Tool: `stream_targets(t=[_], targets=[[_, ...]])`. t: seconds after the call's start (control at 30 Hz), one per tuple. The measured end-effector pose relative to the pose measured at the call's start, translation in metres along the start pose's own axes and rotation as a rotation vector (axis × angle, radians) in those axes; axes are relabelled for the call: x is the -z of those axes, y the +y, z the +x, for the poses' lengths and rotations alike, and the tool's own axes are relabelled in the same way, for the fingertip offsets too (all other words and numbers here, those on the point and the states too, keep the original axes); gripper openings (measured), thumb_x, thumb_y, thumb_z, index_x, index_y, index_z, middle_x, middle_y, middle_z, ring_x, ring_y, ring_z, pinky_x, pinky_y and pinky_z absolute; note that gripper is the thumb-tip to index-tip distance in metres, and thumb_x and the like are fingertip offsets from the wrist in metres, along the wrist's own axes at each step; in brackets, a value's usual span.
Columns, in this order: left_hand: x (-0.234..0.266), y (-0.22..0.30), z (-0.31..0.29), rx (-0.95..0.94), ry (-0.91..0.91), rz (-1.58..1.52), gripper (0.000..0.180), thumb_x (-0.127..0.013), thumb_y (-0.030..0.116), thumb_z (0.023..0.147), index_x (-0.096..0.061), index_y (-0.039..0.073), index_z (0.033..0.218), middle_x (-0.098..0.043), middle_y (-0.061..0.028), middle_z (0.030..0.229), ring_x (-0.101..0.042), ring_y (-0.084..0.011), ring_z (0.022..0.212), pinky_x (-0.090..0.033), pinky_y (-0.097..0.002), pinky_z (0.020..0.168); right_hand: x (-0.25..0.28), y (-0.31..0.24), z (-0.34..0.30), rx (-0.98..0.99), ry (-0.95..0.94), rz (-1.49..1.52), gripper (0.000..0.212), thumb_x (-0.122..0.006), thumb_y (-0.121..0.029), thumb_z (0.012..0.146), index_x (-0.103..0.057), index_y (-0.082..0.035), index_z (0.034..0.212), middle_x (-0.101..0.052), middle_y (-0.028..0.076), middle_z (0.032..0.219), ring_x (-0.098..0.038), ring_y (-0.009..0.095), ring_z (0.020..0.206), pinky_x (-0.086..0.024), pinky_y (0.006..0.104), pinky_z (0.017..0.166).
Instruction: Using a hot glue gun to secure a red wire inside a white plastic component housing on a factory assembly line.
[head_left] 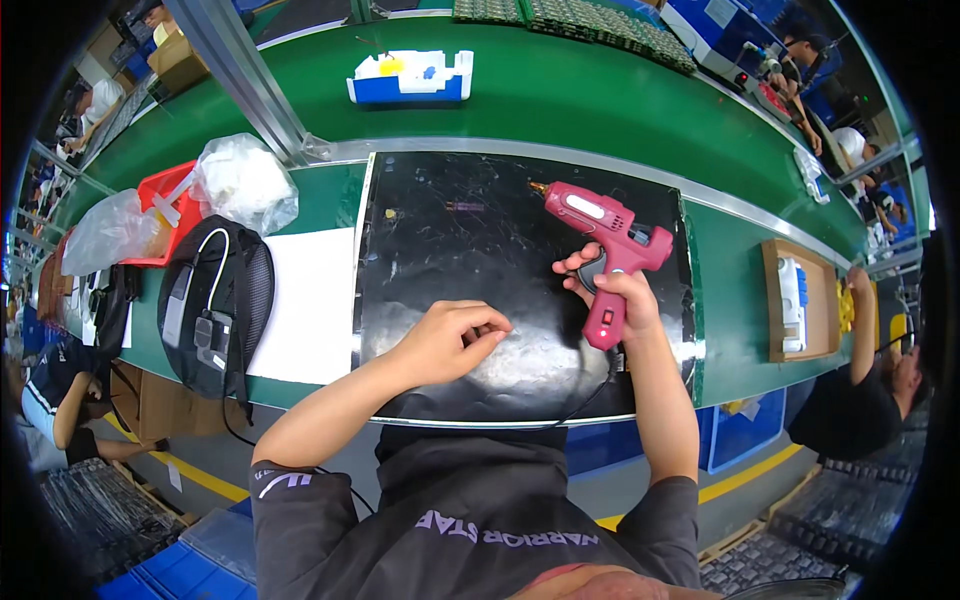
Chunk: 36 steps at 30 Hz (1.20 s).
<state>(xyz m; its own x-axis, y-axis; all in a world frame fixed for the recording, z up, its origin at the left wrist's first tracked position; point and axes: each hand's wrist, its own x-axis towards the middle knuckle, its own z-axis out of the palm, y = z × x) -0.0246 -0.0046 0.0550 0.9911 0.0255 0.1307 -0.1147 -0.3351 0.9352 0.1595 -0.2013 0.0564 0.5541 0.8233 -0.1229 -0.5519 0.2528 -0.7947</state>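
Observation:
My right hand (628,296) is wrapped round the handle of a dark pink hot glue gun (600,225), its fingers at the trigger. The gun's brass nozzle points up and to the left, above a black work mat (440,270). A small red light glows low on the handle, and a cord runs down from it towards the mat's front edge. Left of the gun, my left hand (455,340) hovers over the mat with its fingers curled in towards the thumb. Nothing shows in it. A small dark strip (466,207) lies on the mat's far part.
Left of the mat are white paper (310,300), a black mesh bag (215,310) and a red bin (165,190) with plastic bags. Behind, a blue-and-white part (410,78) lies on the green conveyor (560,110). At right stand a cardboard tray (822,300) and another person's arm (862,320).

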Motion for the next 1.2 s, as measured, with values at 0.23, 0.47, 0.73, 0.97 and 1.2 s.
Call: stream_targets(t=[0.23,0.47,0.73,0.97,1.2], targets=[[0.0,-0.001,0.0,-0.028,0.018,0.017,0.009,-0.061,0.003,0.085,-0.066,0.0,0.092,-0.065,-0.0107,0.082,-0.063,-0.0176,0.067,-0.049,-0.0254,0.059,0.003,0.002,0.0,0.007,0.001,-0.03,0.033,-0.059,-0.002,0.074,-0.056,-0.004,0.107,-0.064,0.012,0.104,-0.059,0.033,0.11,-0.049,0.0393,0.092],[0.0,0.0,0.0,-0.034,0.02,0.021,0.012,-0.061,0.002,0.084,-0.065,-0.001,0.094,-0.065,-0.0116,0.083,-0.065,-0.0193,0.07,-0.051,-0.0269,0.06,0.001,0.001,0.0,0.01,0.006,-0.095,0.034,-0.059,-0.003,0.074,-0.056,-0.004,0.107,-0.064,0.012,0.103,-0.059,0.033,0.109,-0.049,0.0383,0.09],[0.002,-0.003,0.003,-0.098,0.182,0.165,0.015,-0.062,0.0,0.08,-0.064,0.0,0.096,-0.066,-0.0122,0.091,-0.064,-0.0256,0.082,-0.051,-0.0313,0.072,0.0,0.003,0.001,0.005,0.023,-0.131,0.034,-0.059,-0.003,0.073,-0.056,-0.003,0.107,-0.064,0.012,0.102,-0.06,0.033,0.109,-0.049,0.0381,0.089],[0.003,-0.013,0.003,-0.125,0.306,0.487,0.03,-0.064,0.002,0.079,-0.061,0.001,0.108,-0.06,-0.0148,0.119,-0.053,-0.0314,0.114,-0.042,-0.0386,0.096,0.0,0.003,0.002,-0.001,0.031,-0.149,0.033,-0.06,-0.003,0.073,-0.056,-0.003,0.106,-0.064,0.012,0.102,-0.06,0.033,0.108,-0.049,0.0378,0.089],[0.001,-0.018,0.002,-0.131,0.258,0.708,0.035,-0.064,0.008,0.079,-0.059,0.001,0.113,-0.05,-0.0181,0.132,-0.045,-0.0338,0.126,-0.035,-0.0464,0.104,0.001,0.005,0.004,-0.001,0.033,-0.181,0.033,-0.059,-0.003,0.073,-0.056,-0.003,0.107,-0.064,0.012,0.102,-0.061,0.032,0.107,-0.049,0.0379,0.088]])
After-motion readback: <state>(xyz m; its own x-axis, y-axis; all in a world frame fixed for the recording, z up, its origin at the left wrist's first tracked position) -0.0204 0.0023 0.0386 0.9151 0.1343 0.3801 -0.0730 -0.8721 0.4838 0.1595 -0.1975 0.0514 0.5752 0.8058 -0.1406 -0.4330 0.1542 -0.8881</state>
